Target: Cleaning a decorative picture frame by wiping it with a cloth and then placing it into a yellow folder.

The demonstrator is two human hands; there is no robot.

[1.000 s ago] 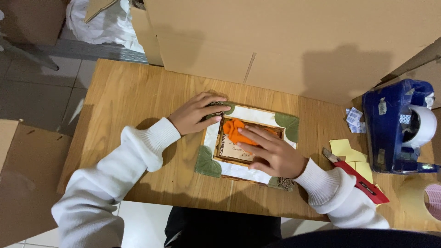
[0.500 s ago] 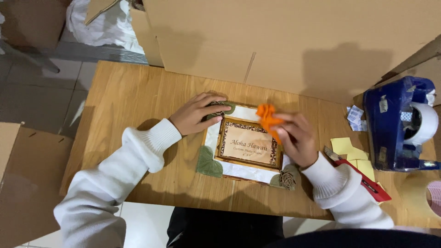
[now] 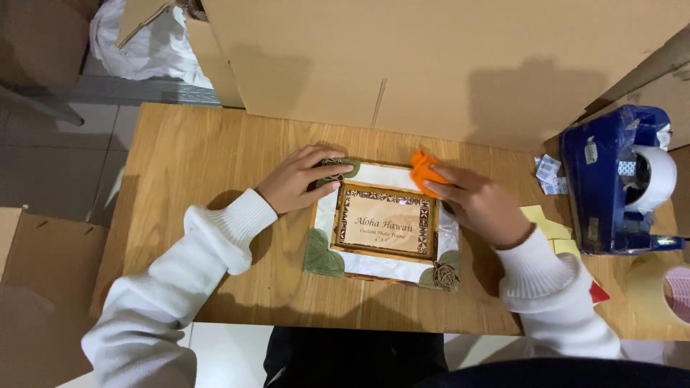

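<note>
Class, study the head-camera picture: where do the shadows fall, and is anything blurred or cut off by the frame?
Head view: soft shadows fall on the cardboard wall and beside the left hand on the table; the orange cloth under the right hand looks slightly smeared; the picture frame is sharp; the blue tape dispenser is cut by the right edge.

A white photo frame (image 3: 384,224) with green corners lies flat; a crumpled orange cloth (image 3: 424,171) touches its top-right corner.

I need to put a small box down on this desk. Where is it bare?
Bare wood lies left of the left hand and picture frame, out to the table edge. The right is crowded: right hand, yellow notes, tape dispenser.
</note>
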